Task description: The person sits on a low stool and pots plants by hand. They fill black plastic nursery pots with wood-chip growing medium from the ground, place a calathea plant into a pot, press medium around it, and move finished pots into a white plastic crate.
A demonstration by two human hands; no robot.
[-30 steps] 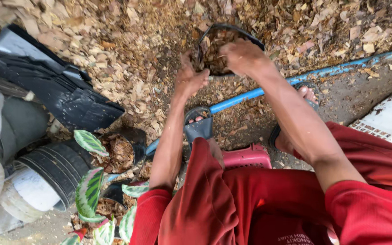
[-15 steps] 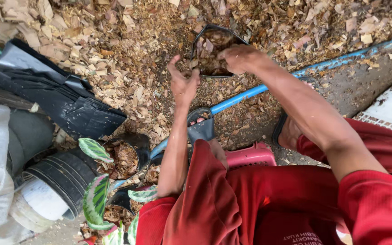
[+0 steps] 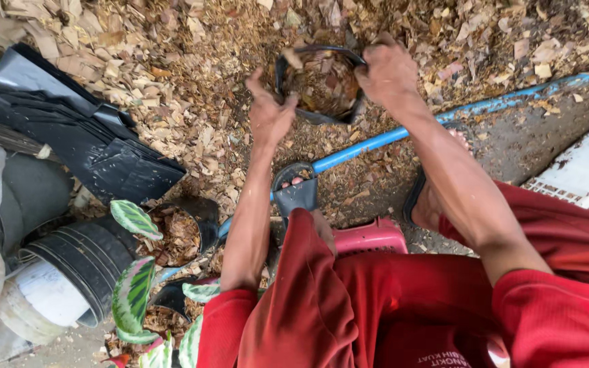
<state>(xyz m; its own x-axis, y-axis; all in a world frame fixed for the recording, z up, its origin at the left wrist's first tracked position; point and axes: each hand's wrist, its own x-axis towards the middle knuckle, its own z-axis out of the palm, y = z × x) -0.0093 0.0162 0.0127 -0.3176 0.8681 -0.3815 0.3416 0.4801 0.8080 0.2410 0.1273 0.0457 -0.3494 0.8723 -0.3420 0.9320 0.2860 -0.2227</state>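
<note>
On the chip-strewn ground (image 3: 192,123) ahead of our knees sat the bag (image 3: 322,85), a small black planting bag, mouth up and partly filled with brown chips. Our right hand (image 3: 390,71) was closed on its far right rim, fingers curled over the edge and holding it open. Our left hand (image 3: 267,116) hung just left of and nearer than the bag, close to its near-left rim but, as far as we could tell, not touching it. That grip was loosely cupped, thumb raised; whether it held a pinch of chips we could not tell.

So the bag lay ahead and slightly right of the left grip, and directly under the right one. The bag's mouth ran roughly left to right between the two hands, the right being the nearer, already on it.

A blue pipe (image 3: 403,133) ran slantwise across the ground between the bag and our sandalled foot (image 3: 296,191). To the left lay a stack of flat black bags (image 3: 83,143), and nearer us several filled bags with striped-leaf plants (image 3: 134,218). A pink stool (image 3: 369,238) showed under our red shorts (image 3: 376,307).
</note>
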